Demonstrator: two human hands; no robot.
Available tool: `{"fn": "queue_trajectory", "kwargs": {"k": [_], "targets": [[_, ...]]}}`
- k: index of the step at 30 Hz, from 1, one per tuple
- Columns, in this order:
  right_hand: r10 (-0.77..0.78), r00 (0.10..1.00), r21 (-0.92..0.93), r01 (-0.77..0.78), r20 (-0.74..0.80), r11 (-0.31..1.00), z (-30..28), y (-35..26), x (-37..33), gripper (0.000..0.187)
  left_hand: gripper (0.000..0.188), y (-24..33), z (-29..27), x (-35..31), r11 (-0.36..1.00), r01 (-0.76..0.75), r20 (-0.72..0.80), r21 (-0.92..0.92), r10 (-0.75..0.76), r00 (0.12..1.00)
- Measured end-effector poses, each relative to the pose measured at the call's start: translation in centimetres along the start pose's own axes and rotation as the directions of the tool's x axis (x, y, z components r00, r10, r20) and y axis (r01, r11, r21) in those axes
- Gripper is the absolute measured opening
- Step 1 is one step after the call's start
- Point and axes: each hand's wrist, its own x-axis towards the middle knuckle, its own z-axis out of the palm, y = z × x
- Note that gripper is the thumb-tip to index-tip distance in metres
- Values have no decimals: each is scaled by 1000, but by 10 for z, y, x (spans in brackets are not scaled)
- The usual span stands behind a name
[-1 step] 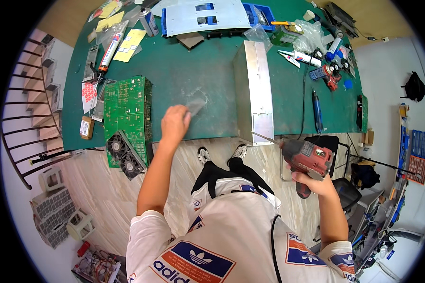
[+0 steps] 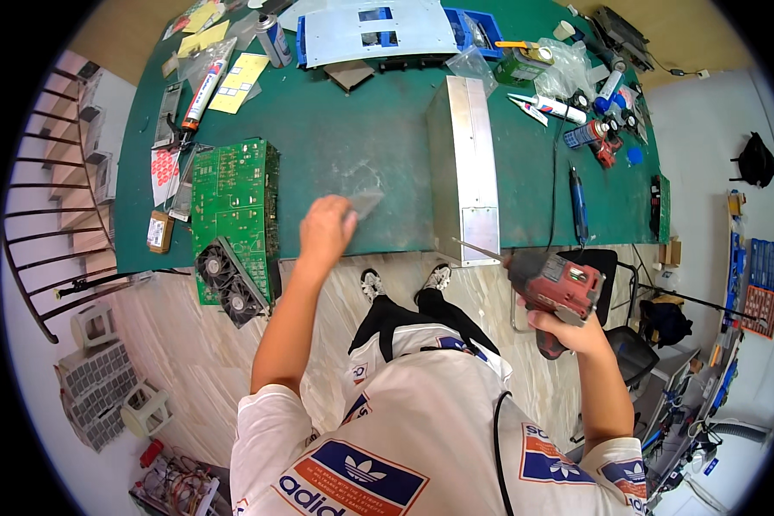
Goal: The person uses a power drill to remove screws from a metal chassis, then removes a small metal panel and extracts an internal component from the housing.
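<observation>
A red and black cordless drill (image 2: 559, 288) is gripped by my right hand (image 2: 572, 331), its long thin bit pointing left. That bit crosses the near end of a tall silver metal case (image 2: 471, 146) standing at the table's front edge; whether it touches is unclear. My left hand (image 2: 328, 228) is closed on a thin, greyish, see-through piece (image 2: 367, 204) over the table's front part, its exact kind hard to make out. Left of this hand lies a green circuit board (image 2: 232, 193) with two black fans (image 2: 230, 279) at its near end.
The green table (image 2: 318, 129) carries a glue cartridge gun (image 2: 202, 99) at left and a blue bin (image 2: 483, 30) beneath a pale metal panel (image 2: 378, 26) at the back. A blue electric screwdriver (image 2: 578, 206), spray cans and tubes lie right. A dark chair (image 2: 632, 353) stands right.
My left hand has shifted slightly right and nearer to me with the greyish piece. The drill has moved a little to the left.
</observation>
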Motion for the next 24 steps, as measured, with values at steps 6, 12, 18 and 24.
{"fn": "queue_trajectory", "kwargs": {"k": [6, 12, 18, 24], "targets": [[-55, 989, -187, 81, 140, 979, 36, -16, 35, 37, 25, 76, -18, -23, 960, -88, -14, -264, 87, 996], [-11, 982, -189, 48, 191, 981, 41, -12, 39, 41, 25, 107, -28, -31, 909, -153, -52, -388, 145, 988], [17, 985, -51, -8, 169, 999, 40, -16, 31, 39, 18, 106, -24, -34, 913, -190, -37, -362, 190, 981], [98, 994, 188, -105, 46, 977, 9, 1, 7, 45, 18, 76, -26, -18, 962, -154, -56, -226, 145, 988]]}}
